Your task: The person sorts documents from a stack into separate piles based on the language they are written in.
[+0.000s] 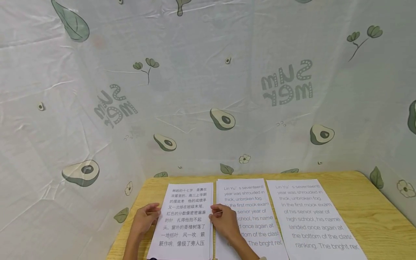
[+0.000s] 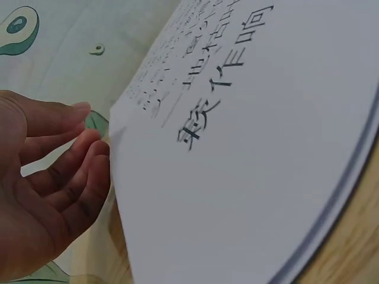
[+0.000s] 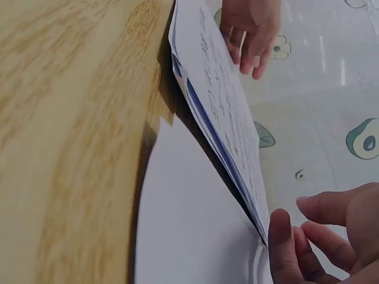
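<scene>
A stack of white sheets printed with large Chinese characters (image 1: 186,218) lies on the table between my two hands. Beside its left edge, my left hand (image 1: 145,218) has relaxed, slightly bent fingers, the fingertips right at the paper's side. In the left wrist view those fingers (image 2: 89,183) meet the edge, with nothing gripped. My right hand (image 1: 225,221) is at the stack's right edge, above the neighbouring English pages (image 1: 247,191). The right wrist view has its thumb and index finger (image 3: 280,228) apart, fingertips close to the stack's side.
Another English-printed sheet (image 1: 312,213) lies farther right on the wooden table (image 1: 360,202). The English pages in the middle lie close against the Chinese stack. A pale curtain (image 1: 195,90) with avocado prints hangs behind the table and along its sides.
</scene>
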Action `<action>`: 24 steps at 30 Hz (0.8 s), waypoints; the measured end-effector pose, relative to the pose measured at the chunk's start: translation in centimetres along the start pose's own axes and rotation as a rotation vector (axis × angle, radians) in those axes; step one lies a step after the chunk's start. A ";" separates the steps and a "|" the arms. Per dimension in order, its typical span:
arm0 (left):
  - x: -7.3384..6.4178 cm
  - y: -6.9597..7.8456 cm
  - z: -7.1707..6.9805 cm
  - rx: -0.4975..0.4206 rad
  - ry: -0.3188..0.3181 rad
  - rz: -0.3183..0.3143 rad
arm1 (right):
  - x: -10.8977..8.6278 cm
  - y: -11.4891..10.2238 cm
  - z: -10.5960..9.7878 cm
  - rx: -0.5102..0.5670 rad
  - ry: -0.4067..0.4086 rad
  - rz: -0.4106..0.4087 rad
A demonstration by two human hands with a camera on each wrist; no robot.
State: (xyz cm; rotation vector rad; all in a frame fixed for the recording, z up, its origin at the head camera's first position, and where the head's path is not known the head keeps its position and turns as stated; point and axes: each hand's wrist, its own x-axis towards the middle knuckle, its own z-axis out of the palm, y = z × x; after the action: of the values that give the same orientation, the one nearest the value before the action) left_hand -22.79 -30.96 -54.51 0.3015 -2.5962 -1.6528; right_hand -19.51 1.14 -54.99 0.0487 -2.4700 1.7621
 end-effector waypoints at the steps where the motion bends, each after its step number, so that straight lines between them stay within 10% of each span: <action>1: -0.1 0.1 0.0 0.003 0.004 0.000 | 0.0 0.0 -0.2 -0.001 0.001 -0.004; 11: -1.0 2.2 1.3 0.025 0.016 0.029 | -0.4 -0.1 -2.7 0.047 -0.022 0.044; 24: -2.8 4.3 8.1 0.016 -0.074 0.069 | -0.4 2.3 -9.3 -0.029 0.029 0.120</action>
State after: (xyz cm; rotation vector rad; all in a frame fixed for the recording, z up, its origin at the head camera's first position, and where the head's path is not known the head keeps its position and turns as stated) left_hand -21.86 -21.43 -53.89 0.1520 -2.6413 -1.6517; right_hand -18.69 10.67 -54.21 -0.1293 -2.5266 1.7570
